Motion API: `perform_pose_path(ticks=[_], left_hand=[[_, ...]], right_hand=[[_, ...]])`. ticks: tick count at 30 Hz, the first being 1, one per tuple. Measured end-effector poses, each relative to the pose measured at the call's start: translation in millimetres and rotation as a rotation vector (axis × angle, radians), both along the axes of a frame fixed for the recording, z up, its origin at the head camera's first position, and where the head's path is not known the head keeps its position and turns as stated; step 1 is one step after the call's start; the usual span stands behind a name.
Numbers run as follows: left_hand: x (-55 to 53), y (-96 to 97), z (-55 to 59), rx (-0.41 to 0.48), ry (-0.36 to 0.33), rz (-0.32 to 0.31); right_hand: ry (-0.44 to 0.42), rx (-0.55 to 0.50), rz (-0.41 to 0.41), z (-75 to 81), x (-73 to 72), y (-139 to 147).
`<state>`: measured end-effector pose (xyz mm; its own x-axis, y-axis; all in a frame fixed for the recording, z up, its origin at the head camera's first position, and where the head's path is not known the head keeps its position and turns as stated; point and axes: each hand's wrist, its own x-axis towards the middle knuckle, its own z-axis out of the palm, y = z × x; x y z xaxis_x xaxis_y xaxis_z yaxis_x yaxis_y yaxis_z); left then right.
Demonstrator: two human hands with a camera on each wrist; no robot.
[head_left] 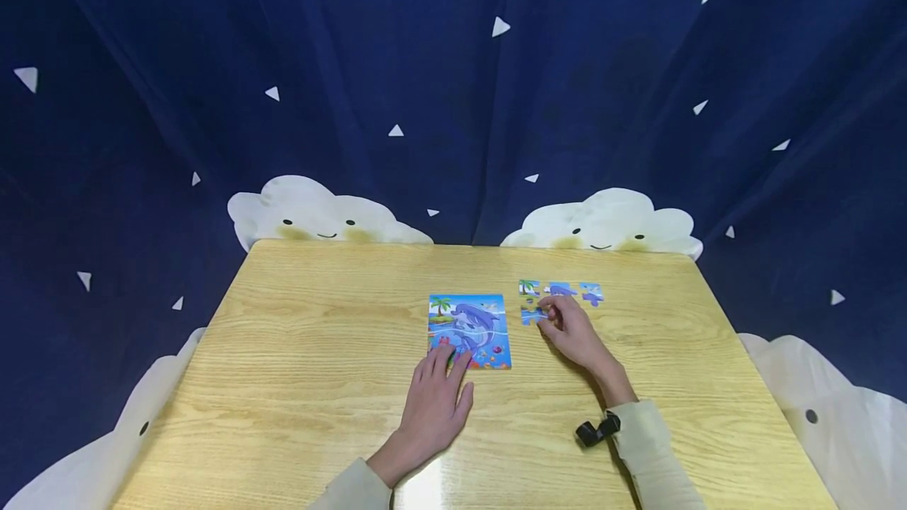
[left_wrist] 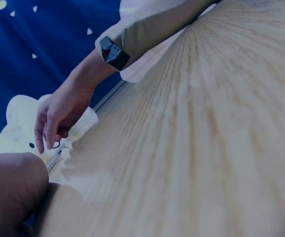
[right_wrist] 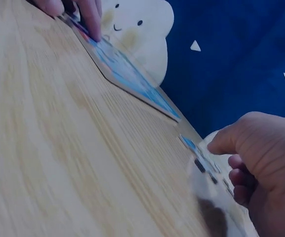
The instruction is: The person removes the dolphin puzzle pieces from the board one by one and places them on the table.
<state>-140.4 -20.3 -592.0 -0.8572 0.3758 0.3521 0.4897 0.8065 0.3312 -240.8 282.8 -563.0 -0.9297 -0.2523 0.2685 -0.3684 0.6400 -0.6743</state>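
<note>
In the head view, a square dolphin picture (head_left: 485,329) lies on the wooden table. My left hand (head_left: 434,408) rests on its lower left part, fingers stretched over the lower edge. To the right, my right hand (head_left: 577,335) reaches over a group of jigsaw pieces. Its thumb and index finger pinch the edge of a blue puzzle piece (head_left: 529,315); the hand partly covers this piece. Behind it lie a palm-tree piece (head_left: 527,287), a dolphin piece (head_left: 562,287) and a blue-and-white piece (head_left: 592,291). In the right wrist view, the thumb hides the index fingertip.
The light wooden table (head_left: 305,352) ends at a dark blue curtain (head_left: 453,101) with white triangles and smiling clouds. A black strap device (head_left: 598,430) sits at the right wrist, by the sleeve. Bare wood lies around the picture.
</note>
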Motion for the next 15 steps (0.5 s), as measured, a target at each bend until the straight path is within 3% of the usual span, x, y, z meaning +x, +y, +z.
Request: perform_pose_path(ticks=[7, 11, 15], left_hand=[[-1.1, 1.3, 1.8, 0.008, 0.018, -0.011], [-0.6, 1.1, 2.7, 0.002, -0.002, -0.008], [0.2, 1.2, 2.7, 0.011, -0.004, -0.004]], right_hand=[[-0.001, -0.068, 0.078, 8.0, 9.4, -23], [-0.041, -0.059, 0.117, 10.1, 14.6, -37], [-0.008, -0.039, 0.137, 10.8, 14.3, -50]])
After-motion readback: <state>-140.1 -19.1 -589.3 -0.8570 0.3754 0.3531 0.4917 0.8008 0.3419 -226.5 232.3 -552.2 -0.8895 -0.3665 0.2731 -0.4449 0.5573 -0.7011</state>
